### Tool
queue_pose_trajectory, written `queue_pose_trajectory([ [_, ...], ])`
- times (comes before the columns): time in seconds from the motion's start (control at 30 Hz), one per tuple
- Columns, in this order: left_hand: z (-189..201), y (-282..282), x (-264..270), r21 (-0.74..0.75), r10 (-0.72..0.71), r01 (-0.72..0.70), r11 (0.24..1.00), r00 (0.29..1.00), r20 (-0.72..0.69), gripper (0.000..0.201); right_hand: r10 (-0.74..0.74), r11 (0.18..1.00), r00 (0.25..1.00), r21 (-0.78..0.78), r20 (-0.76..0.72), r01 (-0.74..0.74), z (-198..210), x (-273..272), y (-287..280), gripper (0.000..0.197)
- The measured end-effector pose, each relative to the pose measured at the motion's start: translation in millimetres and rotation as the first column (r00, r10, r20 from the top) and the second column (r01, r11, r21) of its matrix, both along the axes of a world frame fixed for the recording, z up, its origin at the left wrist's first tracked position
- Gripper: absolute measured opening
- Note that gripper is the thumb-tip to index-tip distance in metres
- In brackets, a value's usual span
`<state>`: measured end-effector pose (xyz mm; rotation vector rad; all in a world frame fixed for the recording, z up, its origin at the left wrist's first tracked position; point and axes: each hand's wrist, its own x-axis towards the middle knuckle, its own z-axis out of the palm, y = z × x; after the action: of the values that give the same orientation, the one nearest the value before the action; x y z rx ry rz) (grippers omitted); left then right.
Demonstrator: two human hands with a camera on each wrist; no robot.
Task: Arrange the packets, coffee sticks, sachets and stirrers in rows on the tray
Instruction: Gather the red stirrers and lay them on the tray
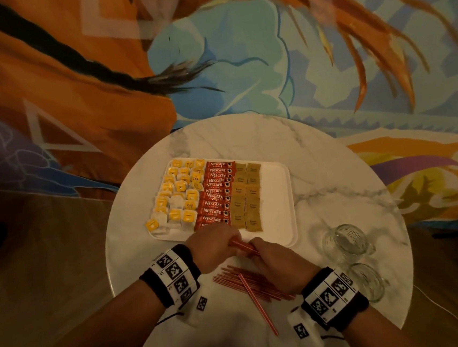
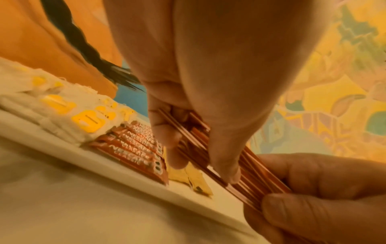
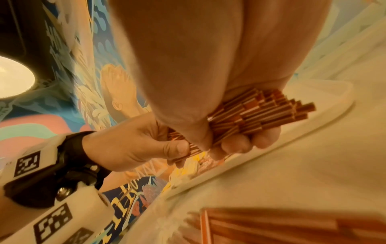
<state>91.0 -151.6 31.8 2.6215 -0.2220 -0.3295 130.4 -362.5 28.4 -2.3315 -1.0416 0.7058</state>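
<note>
Nearest the camera in the head view, at 6 o'clock on the round marble table (image 1: 333, 168), lies a loose pile of red stirrers (image 1: 249, 283), fanned flat on the tabletop, with 1 stirrer angled across the others toward the near table edge. The right wrist view shows the same pile as a blur along its lower edge.

Just beyond the pile, both hands meet over the near rim of the white tray (image 1: 277, 196). The left hand (image 1: 212, 249) has its fingers and thumb curled round 1 end of a bundle of stirrers (image 3: 256, 112); the right hand (image 1: 275, 264) has its fingers and thumb curled round the other end, so the bundle runs between the 2 hands. In the right wrist view the cut ends of the bundle stick out unevenly past the right fingers (image 3: 240, 142). In the left wrist view the left thumb and fingers pinch the bundle from above, while the right hand holds it at 4 o'clock.

On the tray, the goods lie in columns running from 6 o'clock to 12 o'clock. At 9 o'clock sit the tea packets (image 1: 174, 195), white with yellow tags, roughly 3 wide. Beside them, in the middle, is 1 column of red Nescafe coffee sticks (image 1: 218, 194), each lying crosswise. Next toward 3 o'clock are 2 columns of brown sugar sachets (image 1: 247, 196). The tray's strip at 3 o'clock is bare white.

At 4 o'clock on the table, apart from the tray, stand 2 clear glass mugs (image 1: 343, 239).
</note>
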Motion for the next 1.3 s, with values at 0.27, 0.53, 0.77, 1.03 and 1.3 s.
queue_pose_trajectory([
  [0.27,16,17,5,-0.647,0.435,-0.389,0.656,0.895,-0.097,0.065,-0.135,0.964,0.982,0.21,-0.128,0.16,21,20,0,0.023],
  [0.53,28,-28,2,-0.846,0.48,-0.481,0.23,0.812,-0.331,0.037,-0.033,0.929,0.952,0.342,-0.304,0.141,47,6,39,0.031],
  [0.77,48,-27,17,-0.818,0.468,-0.508,-0.269,0.673,-0.572,0.038,-0.123,0.895,0.93,0.366,-0.345,0.254,40,12,40,0.016],
  [1.03,59,4,29,-0.754,0.426,-0.369,-0.544,0.652,-0.627,0.044,-0.367,0.878,0.857,0.169,-0.362,0.447,29,29,10,0.028],
  [1.3,60,-33,35,-0.782,0.422,-0.433,-0.448,0.669,-0.612,0.045,-0.217,0.966,0.945,0.087,-0.245,0.244,56,22,46,0.027],
])
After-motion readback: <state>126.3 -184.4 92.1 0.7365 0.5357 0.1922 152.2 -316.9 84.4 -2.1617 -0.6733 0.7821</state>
